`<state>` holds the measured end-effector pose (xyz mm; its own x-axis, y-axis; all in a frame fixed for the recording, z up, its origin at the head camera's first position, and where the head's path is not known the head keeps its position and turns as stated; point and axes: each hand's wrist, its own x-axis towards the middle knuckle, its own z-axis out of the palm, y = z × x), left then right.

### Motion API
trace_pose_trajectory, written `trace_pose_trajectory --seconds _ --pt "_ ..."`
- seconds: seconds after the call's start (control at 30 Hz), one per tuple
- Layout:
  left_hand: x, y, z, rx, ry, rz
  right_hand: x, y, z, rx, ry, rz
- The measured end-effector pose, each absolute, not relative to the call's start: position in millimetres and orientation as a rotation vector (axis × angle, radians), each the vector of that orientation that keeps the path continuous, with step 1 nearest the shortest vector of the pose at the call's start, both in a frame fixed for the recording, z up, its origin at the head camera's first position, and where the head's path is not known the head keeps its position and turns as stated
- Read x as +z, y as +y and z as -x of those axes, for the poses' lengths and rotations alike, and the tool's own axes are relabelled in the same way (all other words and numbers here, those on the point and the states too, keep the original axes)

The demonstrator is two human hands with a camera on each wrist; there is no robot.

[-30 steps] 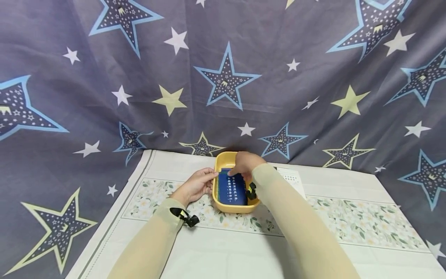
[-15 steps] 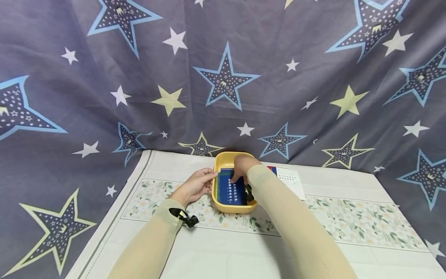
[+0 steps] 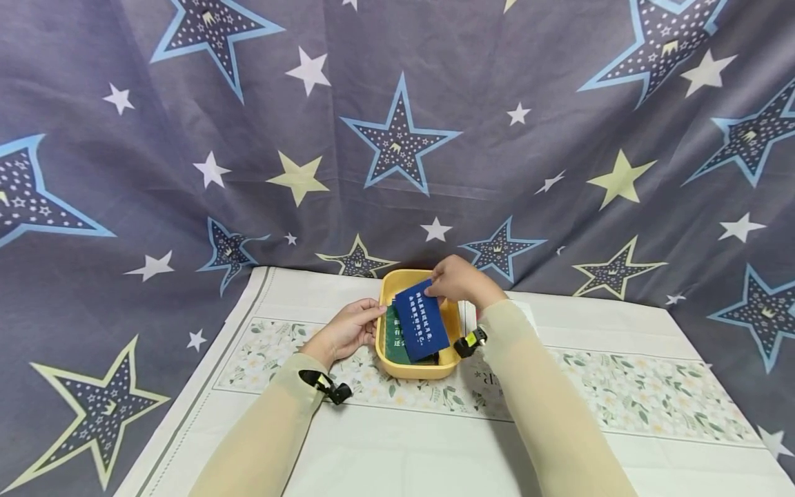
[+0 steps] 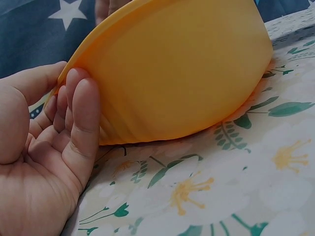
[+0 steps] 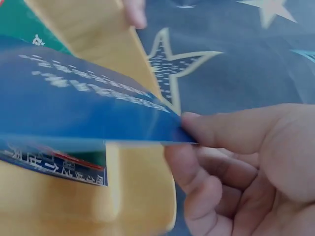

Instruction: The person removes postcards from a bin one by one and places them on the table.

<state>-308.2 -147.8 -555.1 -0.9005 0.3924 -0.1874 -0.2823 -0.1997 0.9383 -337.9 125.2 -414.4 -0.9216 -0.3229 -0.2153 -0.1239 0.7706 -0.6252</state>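
A yellow plastic box [image 3: 417, 373] stands on the table, with a green card [image 3: 395, 337] with white writing inside it. My left hand [image 3: 350, 329] pinches the box's left rim; in the left wrist view the thumb is at the rim and the fingers lie against the outer wall [image 4: 182, 73]. Between thumb and fingers, my right hand [image 3: 461, 279] holds the corner of a blue card [image 3: 424, 321] printed with white characters. This card is tilted and lifted over the box. In the right wrist view, another dark printed card [image 5: 59, 169] shows beneath the blue card [image 5: 83, 108].
A white printed paper [image 3: 524, 310] lies right of the box, mostly hidden by my right forearm. A flowered band crosses the white tablecloth [image 3: 397, 449]. The star-patterned curtain [image 3: 348, 228] hangs right behind the box.
The right hand has drawn back from inside the box and raised the blue card by its corner, turning it and uncovering the green card. The left hand stays at the rim.
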Motion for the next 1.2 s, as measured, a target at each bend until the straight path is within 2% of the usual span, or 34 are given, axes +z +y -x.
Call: trace_pose_trajectory --seconds 0.47,0.73,1.03,1.2 --pt "-550.5 -143.0 306.5 2.114 1.665 -0.136 -428.0 222.2 320.4 -1.488 2.508 0.194" --pt "-548.9 -142.7 305.3 2.120 1.656 -0.133 -434.4 266.6 312.8 -1.471 2.597 0.078" --pt "-550.4 -146.4 308.1 2.144 1.649 -0.128 -442.8 301.0 318.7 -1.430 2.678 -0.026" --pt "-552.8 -147.1 307.8 2.137 1.640 -0.121 -456.5 315.8 316.5 -1.363 2.681 -0.178"
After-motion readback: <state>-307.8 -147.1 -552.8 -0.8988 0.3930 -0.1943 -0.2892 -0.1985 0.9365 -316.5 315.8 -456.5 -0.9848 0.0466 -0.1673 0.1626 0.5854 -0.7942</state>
